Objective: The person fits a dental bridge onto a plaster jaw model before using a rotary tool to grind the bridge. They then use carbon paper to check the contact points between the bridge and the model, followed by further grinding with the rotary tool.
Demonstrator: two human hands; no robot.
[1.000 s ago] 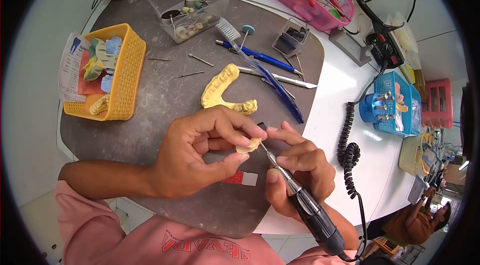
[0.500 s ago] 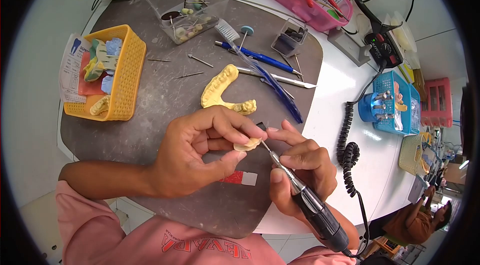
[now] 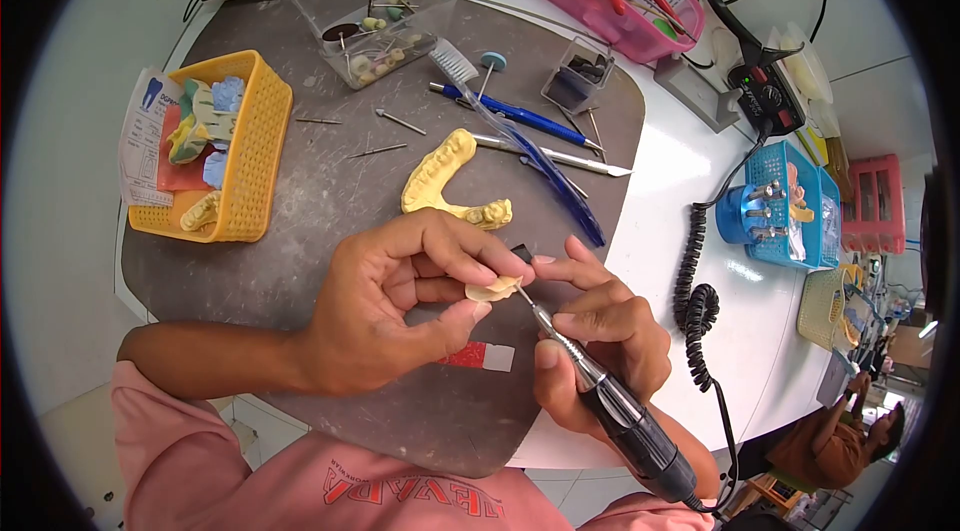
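Note:
My left hand (image 3: 400, 291) pinches a small cream-coloured dental piece (image 3: 492, 291) between thumb and fingertips. In my right hand (image 3: 605, 336) is a black and silver rotary handpiece (image 3: 618, 409), held like a pen and slanting up to the left. Its thin tip touches or nearly touches the right edge of the piece. My right fingertips come close to the left ones. A small black block (image 3: 522, 253) shows by the left fingertips; what it rests on is hidden. Just beyond my hands, a yellow dental cast (image 3: 432, 186) lies on the grey mat (image 3: 330, 186).
At left stands a yellow basket (image 3: 262, 156) of dental models. A clear box (image 3: 375, 21) of burs, a toothbrush (image 3: 530, 156), a blue pen (image 3: 520, 116) and a knife (image 3: 590, 164) lie farther back. The coiled cord (image 3: 688, 281) runs along the right. A person (image 3: 835, 441) is at far right.
My right hand and the handpiece have shifted slightly to the left, and the piece has tilted a little in my left fingertips. The rest looks the same.

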